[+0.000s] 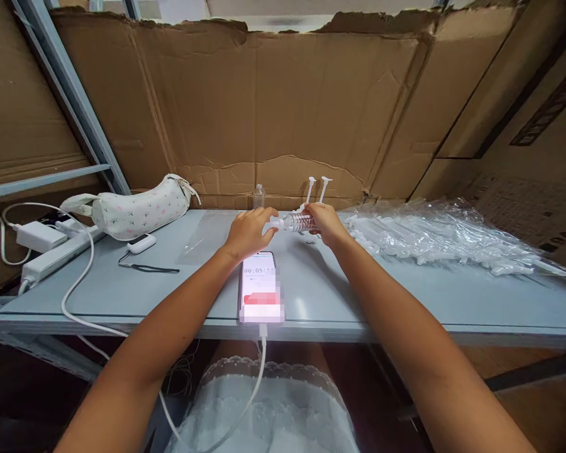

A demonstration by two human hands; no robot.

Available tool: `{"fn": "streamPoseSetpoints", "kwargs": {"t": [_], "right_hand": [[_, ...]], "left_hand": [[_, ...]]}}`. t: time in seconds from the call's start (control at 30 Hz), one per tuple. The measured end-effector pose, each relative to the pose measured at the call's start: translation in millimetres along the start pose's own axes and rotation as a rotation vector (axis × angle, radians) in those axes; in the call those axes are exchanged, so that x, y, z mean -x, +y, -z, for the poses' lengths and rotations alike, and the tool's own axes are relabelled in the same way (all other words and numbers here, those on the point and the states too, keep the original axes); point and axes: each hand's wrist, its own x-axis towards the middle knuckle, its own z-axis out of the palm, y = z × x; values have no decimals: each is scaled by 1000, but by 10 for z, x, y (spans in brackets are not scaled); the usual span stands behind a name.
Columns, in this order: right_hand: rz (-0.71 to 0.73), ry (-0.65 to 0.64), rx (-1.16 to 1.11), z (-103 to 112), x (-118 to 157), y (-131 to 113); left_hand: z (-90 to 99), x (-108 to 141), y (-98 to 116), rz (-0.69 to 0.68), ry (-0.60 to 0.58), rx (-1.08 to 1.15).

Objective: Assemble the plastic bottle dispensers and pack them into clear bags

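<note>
My right hand [327,223] is closed around a small clear plastic bottle [298,222], held on its side above the table with its neck pointing left. At that neck is my left hand [251,231], its thumb and fingers spread on either side; whether they touch it I cannot tell. A second clear bottle [259,196] stands upright behind my left hand. Two white pump-like pieces with stems [310,189] rise behind my right hand, their lower ends partly hidden. A flat clear plastic bag [207,236] lies left of my left hand.
A phone [261,286] showing a timer lies at the table's front edge, its white cable [263,352] hanging down. Leftward are a floral pouch [144,207], a small white device [141,243] and a power strip [59,255]. A plastic bag of clear pieces [419,233] lies right; cardboard [283,100] stands behind.
</note>
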Motion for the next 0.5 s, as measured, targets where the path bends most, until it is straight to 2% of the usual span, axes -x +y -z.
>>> {"fn": "streamPoseSetpoints", "kwargs": {"t": [0.2,0.5], "right_hand": [[11,7,-3,9,-11,24],[15,5,28,-21,5,17]], "left_hand": [[-56,-3,-7,84,-105,28],[-57,-25,-12,36,-24,34]]}}
